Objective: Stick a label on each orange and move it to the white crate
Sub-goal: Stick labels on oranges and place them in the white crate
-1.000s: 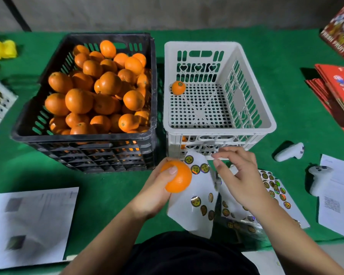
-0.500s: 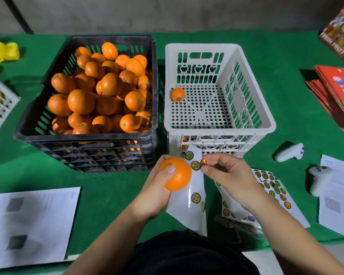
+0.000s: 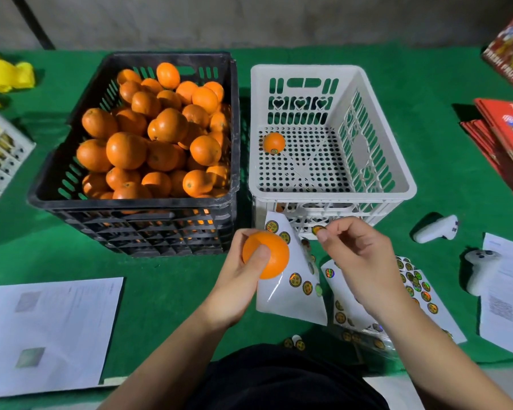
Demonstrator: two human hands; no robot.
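Note:
My left hand (image 3: pixel 240 279) grips an orange (image 3: pixel 271 258) in front of the crates, together with a curled sticker sheet (image 3: pixel 293 294) that hangs under it. My right hand (image 3: pixel 356 255) pinches a round label (image 3: pixel 319 230) between thumb and forefinger, just right of the orange and apart from it. The black crate (image 3: pixel 137 220) on the left is heaped with oranges (image 3: pixel 151 137). In the white crate (image 3: pixel 332 196) on the right lies one labelled orange (image 3: pixel 274 142) at its far left.
More sticker sheets (image 3: pixel 412 291) lie under my right forearm. Two white controllers (image 3: pixel 436 229) (image 3: pixel 477 267) and a paper (image 3: pixel 507 294) sit to the right, red boxes (image 3: pixel 504 128) beyond. A printed sheet (image 3: pixel 45 332) lies at front left. A few loose stickers (image 3: pixel 293 342) lie near my body.
My right hand peeled a label off the sheet held by the orange and lifted it away to the right. My left hand kept the orange almost still.

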